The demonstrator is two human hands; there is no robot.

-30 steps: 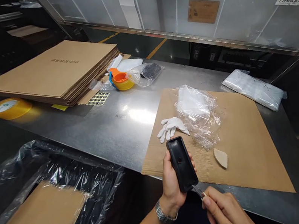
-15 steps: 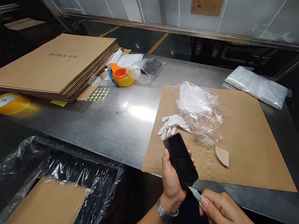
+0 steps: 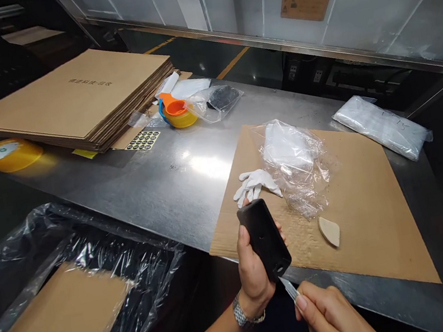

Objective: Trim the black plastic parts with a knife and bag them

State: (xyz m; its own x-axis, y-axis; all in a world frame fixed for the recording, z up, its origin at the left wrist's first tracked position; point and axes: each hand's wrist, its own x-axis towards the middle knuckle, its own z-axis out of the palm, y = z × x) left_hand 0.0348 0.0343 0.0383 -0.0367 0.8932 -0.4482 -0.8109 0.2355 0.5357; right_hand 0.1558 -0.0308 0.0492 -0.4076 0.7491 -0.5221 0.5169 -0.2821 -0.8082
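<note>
My left hand (image 3: 252, 268), with a metal watch at its wrist, is wrapped round a black plastic case (image 3: 264, 236), a hollow shell that faces me, tilted. In my right hand (image 3: 332, 309) is a slim craft knife (image 3: 289, 287), pinched between thumb and fingers. Its blade tip is at the lower edge of the case, by a small hole; whether it touches cannot be made out. Just beyond the case lies a white glove (image 3: 256, 184). To the right, a beige wedge-shaped piece (image 3: 330, 231) rests on the cardboard sheet (image 3: 376, 214).
Crumpled clear plastic bags (image 3: 294, 159) lie on the cardboard, and a wrapped white packet (image 3: 382, 126) at the right. Stacked cardboard (image 3: 65, 96), a tape roll (image 3: 9, 155) and an orange tape dispenser (image 3: 176, 111) are on the metal table's left. A plastic-lined box (image 3: 61, 323) stands lower left.
The black case has tilted slightly in my left hand, so its inside shows at a different angle. The knife tip stays by its lower edge.
</note>
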